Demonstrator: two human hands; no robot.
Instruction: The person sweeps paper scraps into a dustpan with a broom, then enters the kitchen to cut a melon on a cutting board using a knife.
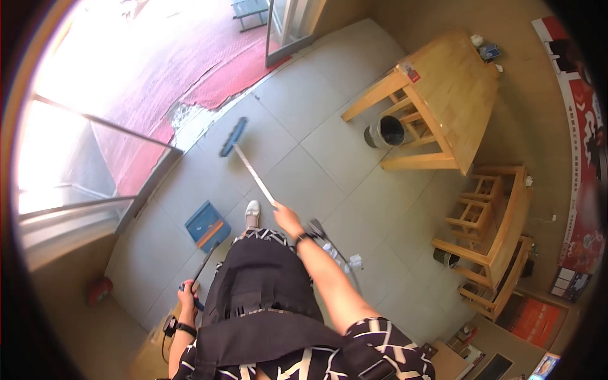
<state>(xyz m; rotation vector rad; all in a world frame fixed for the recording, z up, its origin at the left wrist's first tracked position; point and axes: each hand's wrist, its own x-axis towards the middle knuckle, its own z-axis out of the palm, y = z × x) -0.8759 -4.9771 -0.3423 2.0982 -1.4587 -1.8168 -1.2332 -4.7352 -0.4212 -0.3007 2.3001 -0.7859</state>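
In the head view my right hand [288, 220] is wrapped round the pale handle of a broom [254, 175]. The broom's blue head rests on the tiles toward the doorway. My left hand [187, 293], at the lower left, grips the dark handle of a long-handled dustpan [204, 221]. Its blue pan, crossed by an orange-brown strip, is on the floor left of my shoe [253, 213]. The pan and the broom head are well apart. Whether any dirt lies in the pan I cannot make out.
Grey tiles [316, 190] run to an open glass door [288, 38] at the top. A wooden table [453, 95] stands at upper right with a bin [386, 132] beside its legs. Stacked wooden stools [475, 206] are at right. White scraps [354, 260] lie by my right arm.
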